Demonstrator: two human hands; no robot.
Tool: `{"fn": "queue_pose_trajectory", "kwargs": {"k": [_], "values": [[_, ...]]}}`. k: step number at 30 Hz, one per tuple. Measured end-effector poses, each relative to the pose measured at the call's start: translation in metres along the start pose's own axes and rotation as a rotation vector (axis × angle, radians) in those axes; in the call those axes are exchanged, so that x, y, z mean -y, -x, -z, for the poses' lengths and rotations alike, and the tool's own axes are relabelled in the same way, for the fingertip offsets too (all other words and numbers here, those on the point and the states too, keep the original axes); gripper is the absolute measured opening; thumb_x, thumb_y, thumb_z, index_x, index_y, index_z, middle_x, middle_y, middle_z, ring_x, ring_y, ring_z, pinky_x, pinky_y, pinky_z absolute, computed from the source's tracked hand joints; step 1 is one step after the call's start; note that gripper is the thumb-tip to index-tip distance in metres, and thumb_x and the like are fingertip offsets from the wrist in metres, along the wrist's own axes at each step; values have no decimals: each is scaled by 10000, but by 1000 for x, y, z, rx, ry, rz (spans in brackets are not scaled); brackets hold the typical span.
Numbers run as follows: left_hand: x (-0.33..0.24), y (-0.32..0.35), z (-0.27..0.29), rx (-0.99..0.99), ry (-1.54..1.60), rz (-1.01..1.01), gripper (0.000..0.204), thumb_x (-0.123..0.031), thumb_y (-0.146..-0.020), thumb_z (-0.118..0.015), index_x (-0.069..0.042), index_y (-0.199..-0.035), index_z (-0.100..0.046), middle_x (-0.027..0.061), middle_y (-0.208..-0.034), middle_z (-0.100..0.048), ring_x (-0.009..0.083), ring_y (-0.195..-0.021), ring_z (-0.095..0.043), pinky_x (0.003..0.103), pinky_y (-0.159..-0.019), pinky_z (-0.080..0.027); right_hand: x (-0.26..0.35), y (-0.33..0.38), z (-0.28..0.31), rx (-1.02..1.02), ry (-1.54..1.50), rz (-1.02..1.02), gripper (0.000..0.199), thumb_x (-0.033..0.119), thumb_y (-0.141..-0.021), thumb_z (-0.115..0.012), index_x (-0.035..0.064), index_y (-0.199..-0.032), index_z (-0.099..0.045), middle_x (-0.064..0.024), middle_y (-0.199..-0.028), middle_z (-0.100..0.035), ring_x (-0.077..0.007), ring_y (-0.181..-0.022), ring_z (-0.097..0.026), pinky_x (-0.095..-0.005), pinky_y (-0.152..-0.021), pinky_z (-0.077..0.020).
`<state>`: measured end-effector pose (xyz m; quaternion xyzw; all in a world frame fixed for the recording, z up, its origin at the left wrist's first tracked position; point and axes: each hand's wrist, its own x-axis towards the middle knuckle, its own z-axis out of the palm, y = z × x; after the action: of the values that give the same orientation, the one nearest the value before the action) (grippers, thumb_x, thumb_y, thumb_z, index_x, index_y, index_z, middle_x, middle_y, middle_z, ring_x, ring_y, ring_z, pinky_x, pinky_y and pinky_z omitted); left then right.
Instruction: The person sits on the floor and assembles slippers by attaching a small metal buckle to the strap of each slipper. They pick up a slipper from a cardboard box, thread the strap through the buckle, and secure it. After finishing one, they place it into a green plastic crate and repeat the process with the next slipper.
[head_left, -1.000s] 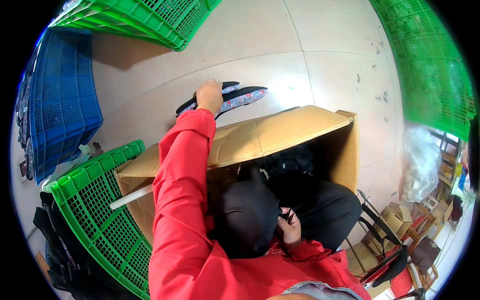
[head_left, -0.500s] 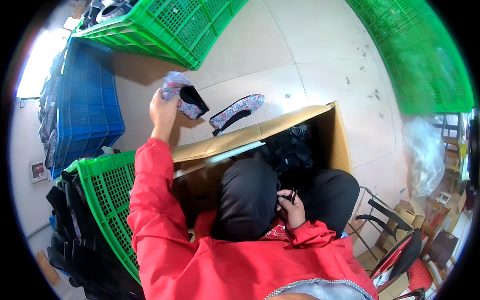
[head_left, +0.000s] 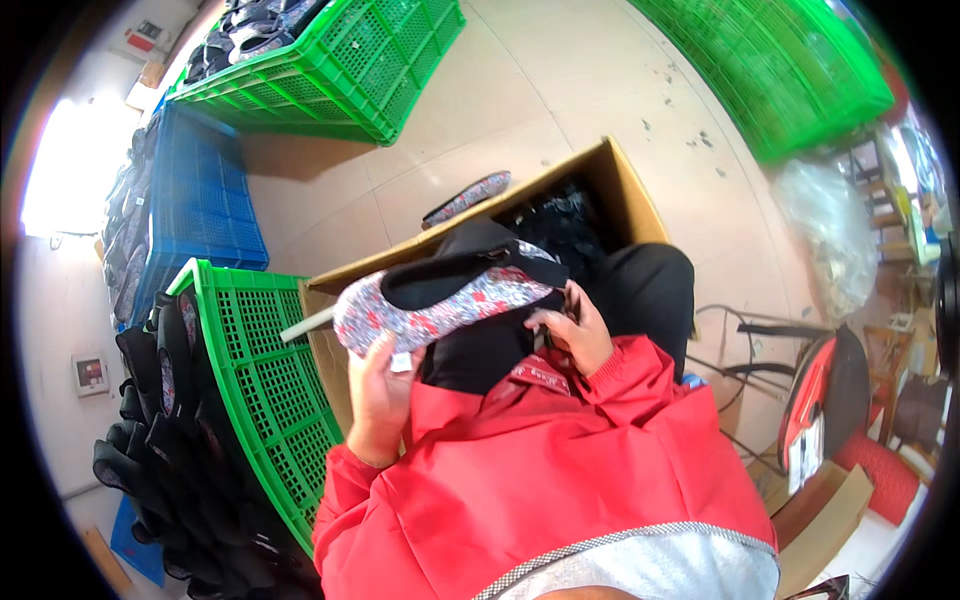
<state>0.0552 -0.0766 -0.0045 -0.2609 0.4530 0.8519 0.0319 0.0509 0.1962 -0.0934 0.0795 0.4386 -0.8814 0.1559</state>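
Note:
A flower-patterned slip-on shoe (head_left: 440,305), grey with red blooms and a black lining, lies across my lap above my dark trousers. My left hand (head_left: 382,395) grips it at the rounded toe end, where a small white tag shows beside the fingers. At the black heel end is my right hand (head_left: 578,335), its fingers curled in close against the shoe. Something dark shows at those fingertips, too small to make out. A matching shoe (head_left: 470,197) rests on the floor past the cardboard box (head_left: 640,195), partly hidden by the box's edge.
Black items fill part of the box in front of my knees. A green crate (head_left: 270,400) stands at my left beside a heap of dark shoes (head_left: 165,440). Farther off are a blue crate (head_left: 205,200), another green crate (head_left: 350,75) and a chair (head_left: 815,400) at right.
My left hand has brought the shoe from beyond the box back over my lap. My right hand has gone from beside my knee to the shoe's heel. The view has shifted.

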Motion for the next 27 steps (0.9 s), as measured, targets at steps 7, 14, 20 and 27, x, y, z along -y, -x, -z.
{"fn": "queue_pose_trajectory", "kwargs": {"k": [7, 14, 20, 27], "values": [[20, 74, 52, 71, -100, 109, 487, -164, -965, -558, -36, -1418, -431, 137, -1264, -611, 281, -1111, -633, 453, -931, -538, -7, 27, -15, -177, -147, -121, 214, 101, -904, -609, 40, -1106, -568, -43, -776, -593, -80, -532, -462, -212, -418, -267], [-51, 74, 21, 349, -772, -207, 612, 11, -790, -636, -18, -1386, -502, 111, -1363, -513, 203, -1280, -500, 369, -1099, -376, -22, 37, -31, 0, -25, -317, 187, 103, -886, -613, 44, -1064, -609, 1, -718, -536, -83, -518, -439, -207, -461, -300], [-23, 21, -51, 1006, -1325, -727, 470, 8, -667, -728, -39, -1116, -596, 121, -1154, -595, 297, -1112, -563, 366, -970, -457, -29, 38, -36, 49, 60, -213, 299, 109, -895, -687, 62, -1181, -615, 5, -860, -589, -65, -686, -519, -222, -608, -422], [21, -12, -41, 887, -1035, -214, 471, 101, -686, -672, -62, -1109, -544, 24, -1075, -552, 115, -986, -535, 275, -840, -458, -22, 39, -20, -22, 449, 161, 454, 107, -821, -805, 63, -1240, -637, 16, -986, -580, -51, -794, -491, -210, -740, -447]]}}
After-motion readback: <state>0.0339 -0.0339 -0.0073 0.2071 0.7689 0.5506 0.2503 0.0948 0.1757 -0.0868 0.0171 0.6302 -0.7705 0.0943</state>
